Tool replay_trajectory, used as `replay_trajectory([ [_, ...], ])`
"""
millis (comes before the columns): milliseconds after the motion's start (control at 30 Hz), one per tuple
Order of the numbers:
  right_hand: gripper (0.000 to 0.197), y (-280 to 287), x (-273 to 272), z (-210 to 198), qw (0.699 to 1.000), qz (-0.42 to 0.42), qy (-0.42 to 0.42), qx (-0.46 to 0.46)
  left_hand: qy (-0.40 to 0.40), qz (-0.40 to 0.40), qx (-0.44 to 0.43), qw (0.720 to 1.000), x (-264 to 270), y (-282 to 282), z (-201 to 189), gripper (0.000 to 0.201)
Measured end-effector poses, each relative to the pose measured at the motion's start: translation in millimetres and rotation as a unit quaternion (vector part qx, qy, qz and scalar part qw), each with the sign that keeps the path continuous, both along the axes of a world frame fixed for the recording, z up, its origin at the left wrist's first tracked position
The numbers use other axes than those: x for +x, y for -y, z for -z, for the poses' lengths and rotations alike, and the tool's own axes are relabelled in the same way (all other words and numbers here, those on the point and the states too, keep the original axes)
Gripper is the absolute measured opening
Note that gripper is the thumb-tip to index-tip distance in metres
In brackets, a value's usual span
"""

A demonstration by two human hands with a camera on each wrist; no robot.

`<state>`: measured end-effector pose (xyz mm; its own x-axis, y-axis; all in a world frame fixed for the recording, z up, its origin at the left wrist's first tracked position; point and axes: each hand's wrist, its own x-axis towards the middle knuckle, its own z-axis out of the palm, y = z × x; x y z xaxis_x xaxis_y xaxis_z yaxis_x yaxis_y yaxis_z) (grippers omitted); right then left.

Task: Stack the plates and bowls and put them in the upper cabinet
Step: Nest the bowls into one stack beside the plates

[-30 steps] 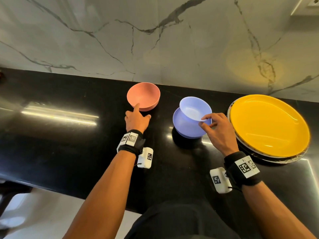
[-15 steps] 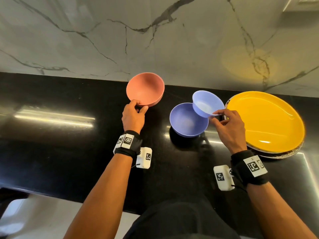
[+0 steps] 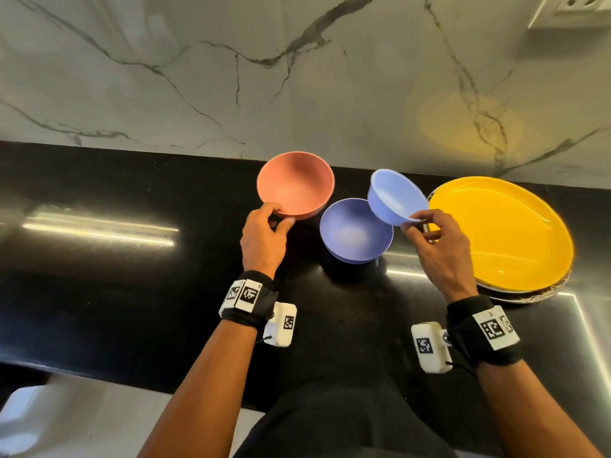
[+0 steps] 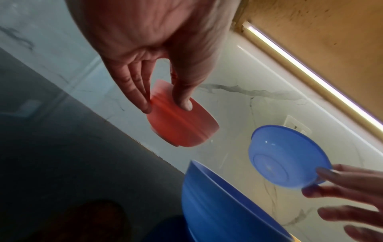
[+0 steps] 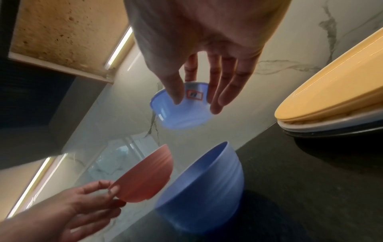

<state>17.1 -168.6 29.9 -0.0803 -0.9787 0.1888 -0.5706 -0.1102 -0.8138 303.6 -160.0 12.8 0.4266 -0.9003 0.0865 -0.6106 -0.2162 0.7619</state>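
Observation:
My left hand pinches the near rim of a salmon-pink bowl and holds it tilted above the black counter; the left wrist view has thumb and fingers on that pink bowl. A larger blue bowl stands on the counter between my hands. My right hand pinches the rim of a small light-blue bowl, lifted and tilted beside the big one. In the right wrist view the small bowl carries a red-edged sticker. A yellow plate lies on a stack of plates at the right.
The black glossy counter runs along a marble wall. A wall socket sits at the top right. The counter's front edge is close to my body, with pale floor below at the left.
The right hand has lifted the small blue bowl out of the large blue bowl, up and to the right. The left hand has taken the pink bowl by its rim and raised it.

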Motion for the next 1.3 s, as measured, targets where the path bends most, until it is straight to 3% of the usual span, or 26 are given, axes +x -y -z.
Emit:
replay_trajectory([
  [167,0.016,-16.5,10.6,22.6,0.977,-0.158,-0.121,0.07,0.011,-0.03,0.025,0.999,20.6,-8.0,5.9,0.029],
  [367,0.02,-23.6,15.4,35.1,0.963,-0.183,-0.168,0.104,-0.003,-0.038,0.075,0.996,22.7,-15.0,20.8,0.027],
  [600,0.032,-11.4,9.7,48.6,0.935,-0.23,-0.262,0.063,-0.019,-0.032,0.095,0.995,20.7,-15.9,33.3,0.024],
  [900,0.041,0.9,14.3,48.8,0.916,-0.31,-0.237,0.096,-0.038,0.011,0.119,0.992,15.4,-18.0,38.9,0.026],
  [1300,0.05,8.2,9.3,57.5,0.894,-0.339,-0.281,0.085,-0.056,-0.004,0.13,0.99,1.9,-16.4,34.5,0.036],
])
